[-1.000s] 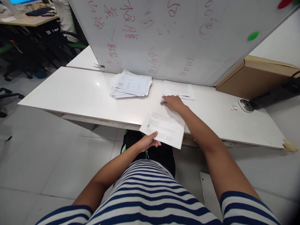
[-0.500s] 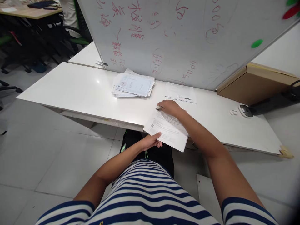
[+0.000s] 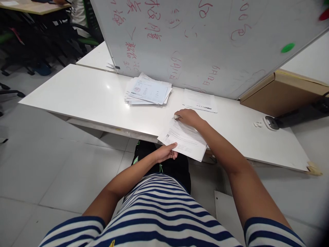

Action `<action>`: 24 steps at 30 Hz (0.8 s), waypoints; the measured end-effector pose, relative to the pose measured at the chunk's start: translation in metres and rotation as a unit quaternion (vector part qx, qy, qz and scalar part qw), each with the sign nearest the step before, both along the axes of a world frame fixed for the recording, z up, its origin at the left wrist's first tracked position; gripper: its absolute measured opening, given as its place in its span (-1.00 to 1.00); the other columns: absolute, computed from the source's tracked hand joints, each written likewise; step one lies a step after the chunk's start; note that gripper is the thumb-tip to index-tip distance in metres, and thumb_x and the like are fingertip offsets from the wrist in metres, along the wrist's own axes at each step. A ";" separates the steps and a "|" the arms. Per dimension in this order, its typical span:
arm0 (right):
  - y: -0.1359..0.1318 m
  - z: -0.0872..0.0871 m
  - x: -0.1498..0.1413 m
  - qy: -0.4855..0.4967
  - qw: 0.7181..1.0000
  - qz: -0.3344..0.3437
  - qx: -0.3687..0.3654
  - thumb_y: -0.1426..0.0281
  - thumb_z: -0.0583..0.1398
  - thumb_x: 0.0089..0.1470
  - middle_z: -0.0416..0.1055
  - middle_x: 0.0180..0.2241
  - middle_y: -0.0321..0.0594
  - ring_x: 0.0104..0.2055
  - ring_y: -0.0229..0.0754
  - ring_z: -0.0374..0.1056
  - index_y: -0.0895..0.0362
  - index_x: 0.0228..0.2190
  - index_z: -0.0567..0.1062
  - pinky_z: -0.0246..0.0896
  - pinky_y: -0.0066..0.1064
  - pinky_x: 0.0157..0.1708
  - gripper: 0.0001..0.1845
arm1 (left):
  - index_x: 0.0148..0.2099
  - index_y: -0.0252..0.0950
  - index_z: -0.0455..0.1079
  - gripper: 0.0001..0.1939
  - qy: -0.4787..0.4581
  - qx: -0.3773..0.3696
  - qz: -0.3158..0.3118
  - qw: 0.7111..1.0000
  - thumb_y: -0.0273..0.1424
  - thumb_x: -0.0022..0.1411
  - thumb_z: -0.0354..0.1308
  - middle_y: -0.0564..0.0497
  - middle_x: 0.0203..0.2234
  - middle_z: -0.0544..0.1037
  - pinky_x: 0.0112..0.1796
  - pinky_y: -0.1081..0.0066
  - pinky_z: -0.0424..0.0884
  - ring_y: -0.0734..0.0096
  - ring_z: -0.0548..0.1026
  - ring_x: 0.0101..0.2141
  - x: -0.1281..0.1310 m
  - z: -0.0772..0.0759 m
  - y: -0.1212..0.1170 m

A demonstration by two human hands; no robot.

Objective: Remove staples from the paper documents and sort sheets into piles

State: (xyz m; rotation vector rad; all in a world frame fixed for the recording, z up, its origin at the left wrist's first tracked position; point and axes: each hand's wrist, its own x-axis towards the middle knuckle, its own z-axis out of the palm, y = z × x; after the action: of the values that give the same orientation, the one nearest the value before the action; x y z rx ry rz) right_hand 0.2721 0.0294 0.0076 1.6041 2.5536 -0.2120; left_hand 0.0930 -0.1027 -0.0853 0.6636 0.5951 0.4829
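Printed sheets of paper [image 3: 187,144] lie partly on the desk and stick out past its front edge. My left hand [image 3: 166,153] grips their near edge, thumb on top and fingers curled underneath. My right hand [image 3: 190,117] is closed at the far edge of these sheets, around a small pale object with dark parts [image 3: 176,117]. Its kind is too small to make out, and my fingers cover most of it. Beyond the right hand lies another paper [image 3: 200,100] with a dark printed heading. Left of it rests an uneven stack of papers [image 3: 149,91], the top one bluish with a red stamp.
A whiteboard [image 3: 195,44] with red handwriting and a green magnet [image 3: 288,47] stands along the back of the white desk [image 3: 89,92]. At the right are a cardboard box [image 3: 272,89] and a small white-and-black device [image 3: 271,122]. Another person [image 3: 78,15] sits at the far left.
My right hand has come slightly nearer and now lies over the far edge of the held sheets. My left hand keeps its grip. The camera view has shifted a little.
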 end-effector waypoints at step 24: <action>-0.006 -0.003 -0.006 -0.011 1.000 0.013 0.024 0.36 0.08 0.20 0.54 -0.13 -0.18 -0.12 -0.04 0.42 0.02 -0.16 0.53 0.13 -0.34 -0.27 -0.75 | -0.37 -0.37 0.36 -0.54 0.011 -0.012 0.012 1.000 -0.01 0.14 0.24 0.08 -0.69 0.40 -0.44 0.46 0.29 0.53 0.35 -0.61 -0.003 0.006 0.004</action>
State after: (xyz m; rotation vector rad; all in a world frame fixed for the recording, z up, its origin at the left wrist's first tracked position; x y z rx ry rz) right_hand 0.2665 0.0237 0.0049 1.5782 2.5806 -0.1293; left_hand 0.0902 -0.0986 -0.0796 0.6404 0.6290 0.4908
